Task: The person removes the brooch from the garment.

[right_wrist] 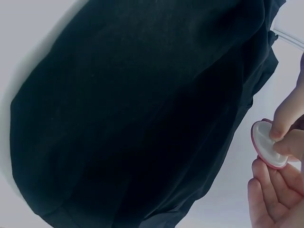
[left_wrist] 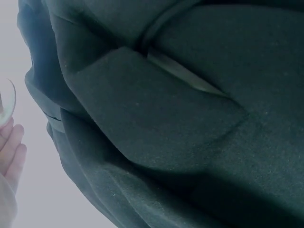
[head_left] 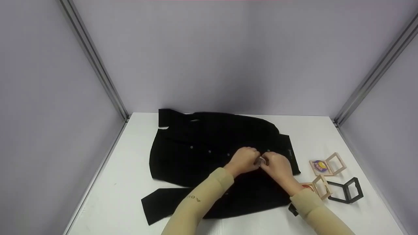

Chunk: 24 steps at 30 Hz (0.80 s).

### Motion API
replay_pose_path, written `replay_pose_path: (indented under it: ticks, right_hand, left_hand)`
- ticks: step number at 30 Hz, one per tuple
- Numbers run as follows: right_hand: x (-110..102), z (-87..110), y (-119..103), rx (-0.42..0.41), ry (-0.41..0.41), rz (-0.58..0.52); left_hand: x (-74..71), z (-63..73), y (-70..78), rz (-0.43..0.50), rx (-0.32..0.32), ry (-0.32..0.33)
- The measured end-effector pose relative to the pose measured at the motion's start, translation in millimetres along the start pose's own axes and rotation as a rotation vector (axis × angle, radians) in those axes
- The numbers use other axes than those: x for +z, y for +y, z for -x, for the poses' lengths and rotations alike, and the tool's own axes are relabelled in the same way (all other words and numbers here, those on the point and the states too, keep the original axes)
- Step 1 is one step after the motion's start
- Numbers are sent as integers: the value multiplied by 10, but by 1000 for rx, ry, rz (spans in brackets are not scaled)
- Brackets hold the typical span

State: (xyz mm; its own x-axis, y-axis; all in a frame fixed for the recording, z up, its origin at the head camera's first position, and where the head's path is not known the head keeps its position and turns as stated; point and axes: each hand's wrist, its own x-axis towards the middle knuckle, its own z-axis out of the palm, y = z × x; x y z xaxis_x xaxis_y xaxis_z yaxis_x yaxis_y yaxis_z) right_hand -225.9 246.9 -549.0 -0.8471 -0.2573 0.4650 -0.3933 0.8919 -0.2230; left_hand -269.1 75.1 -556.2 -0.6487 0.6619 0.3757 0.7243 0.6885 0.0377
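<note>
A small round badge [head_left: 260, 161] sits between my two hands, above a black garment. In the right wrist view the badge [right_wrist: 264, 142] shows a white back and a red rim, with fingertips pressed on its back. My left hand [head_left: 244, 160] grips it from the left, while my right hand [head_left: 278, 165] pinches it from the right. The black garment [head_left: 209, 133] lies spread beneath both forearms, with small pale buttons in a row. Close by in the left wrist view, its folds [left_wrist: 142, 109] fill most of the picture, and only a sliver of the badge [left_wrist: 8, 102] appears.
To the right on the white table [head_left: 114, 192] stand an open light wooden frame [head_left: 329, 171] with a purple and yellow badge [head_left: 320, 165], another light frame [head_left: 321, 187], and a black frame [head_left: 354, 190]. A small black object [head_left: 293, 209] lies beside my right forearm. Grey walls enclose the table.
</note>
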Motion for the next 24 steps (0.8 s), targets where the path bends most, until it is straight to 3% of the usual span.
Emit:
replay_pose_path:
  ticks: [6, 18, 24]
  right_hand:
    - [19, -1, -30, 13, -8, -4]
    - [51, -6, -69, 7, 8, 21]
    - [66, 2, -61, -16, 45, 11]
  left_hand:
    - [-9, 10, -14, -11, -12, -16]
    - [13, 17, -44, -6, 3, 17]
    - [5, 25, -65, 9, -4, 10]
